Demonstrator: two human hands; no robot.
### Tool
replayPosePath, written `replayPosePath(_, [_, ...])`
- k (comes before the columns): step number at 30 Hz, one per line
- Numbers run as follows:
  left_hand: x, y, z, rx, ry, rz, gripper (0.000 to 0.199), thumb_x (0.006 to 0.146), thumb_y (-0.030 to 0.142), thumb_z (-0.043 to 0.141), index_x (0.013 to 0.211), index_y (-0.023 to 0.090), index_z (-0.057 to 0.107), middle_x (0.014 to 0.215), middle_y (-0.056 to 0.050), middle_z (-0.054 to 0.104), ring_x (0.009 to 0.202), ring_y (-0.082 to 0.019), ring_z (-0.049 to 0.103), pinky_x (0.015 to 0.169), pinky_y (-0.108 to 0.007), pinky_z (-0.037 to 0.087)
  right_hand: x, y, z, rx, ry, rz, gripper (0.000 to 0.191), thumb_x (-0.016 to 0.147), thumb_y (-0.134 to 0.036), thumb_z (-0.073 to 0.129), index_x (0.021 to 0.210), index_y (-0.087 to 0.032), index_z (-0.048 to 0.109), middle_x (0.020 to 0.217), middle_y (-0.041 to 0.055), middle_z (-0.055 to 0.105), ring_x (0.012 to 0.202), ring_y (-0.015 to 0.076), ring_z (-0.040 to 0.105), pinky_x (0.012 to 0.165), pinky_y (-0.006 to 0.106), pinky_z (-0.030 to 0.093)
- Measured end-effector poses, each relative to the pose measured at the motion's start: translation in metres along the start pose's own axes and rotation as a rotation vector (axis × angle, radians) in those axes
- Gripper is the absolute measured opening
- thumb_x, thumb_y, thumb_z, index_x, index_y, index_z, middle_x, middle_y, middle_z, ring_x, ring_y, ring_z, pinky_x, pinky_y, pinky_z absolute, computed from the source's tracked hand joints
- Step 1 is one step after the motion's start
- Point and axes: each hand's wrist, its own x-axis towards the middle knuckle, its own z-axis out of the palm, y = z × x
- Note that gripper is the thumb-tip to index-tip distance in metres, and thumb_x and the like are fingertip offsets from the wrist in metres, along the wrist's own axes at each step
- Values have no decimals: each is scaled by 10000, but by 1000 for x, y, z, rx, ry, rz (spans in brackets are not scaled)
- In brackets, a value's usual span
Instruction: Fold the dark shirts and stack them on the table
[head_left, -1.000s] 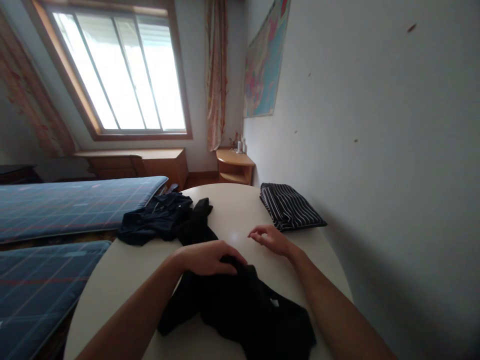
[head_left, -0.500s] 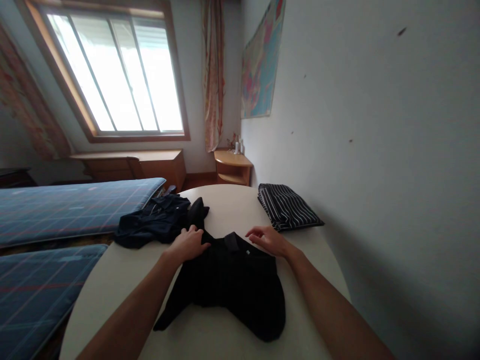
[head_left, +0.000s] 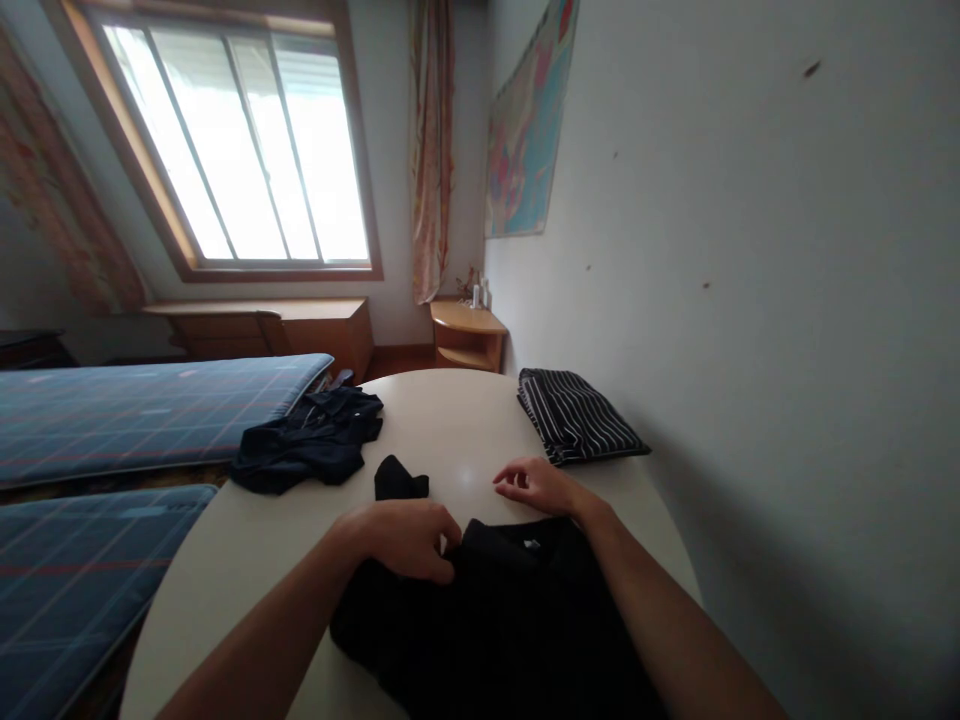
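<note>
Hands, head view: two, both bare; left hand (head_left: 411,538) and right hand (head_left: 544,485), each at the end of one bare forearm
Left hand: on the near left part of the black garment (head_left: 510,620), fingers bent downward, a small gap between thumb and forefinger; whether cloth is pinched, I cannot tell
Right hand: fingers loosely curled around nothing visible; above the table top, just past the garment's collar edge and near the striped cloth (head_left: 581,415)
Garments and cloths: three in all; one black, one navy, one striped
Black garment: one, spread on the near part of the table under both arms, its lower end cut off by the bottom edge of view; one pale label (head_left: 532,545) inside the collar; one black flap of cloth (head_left: 400,480) just beyond the left hand
Navy garment (head_left: 307,440): one, crumpled, at the far left rim
Striped cloth: one, black with white stripes, folded flat, at the right rim beside the wall (head_left: 712,180)
Round table (head_left: 427,410): one, pale, bearing all three
Mattresses: two, blue plaid, left of the table; one farther (head_left: 165,410), one nearer (head_left: 97,560)
Background: one window (head_left: 240,150); two curtains (head_left: 431,150); one map (head_left: 529,140); one corner shelf (head_left: 465,318); four dark marks on the wall
</note>
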Motion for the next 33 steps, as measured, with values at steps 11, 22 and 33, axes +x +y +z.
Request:
replayPosePath(11, [2,-21,-22,26,689,-119,194,871,324,476,889,212,633,798,-21,668,715,-175,596,651,-269,394,-1,3,-4,124,-51,78,701,942,-700,295,732,-154,680,653,18,600,643,166,549,624,276,392])
replayPosePath(22, [-8,-35,-18,-169,272,-121,516,848,667,516,865,191,714,748,-17,685,659,-181,612,567,-243,411,2,-4,-9,232,518,-10,321,888,-523,577,943,-211,631,899,51,698,857,215,638,819,343,486])
replayPosePath(33, [13,-31,-19,-290,798,-38,426,937,547,445,838,183,642,733,3,645,705,-172,575,658,-258,446,4,-4,-7,366,583,13,451,904,-597,517,1112,-213,629,818,35,655,775,203,616,750,340,493])
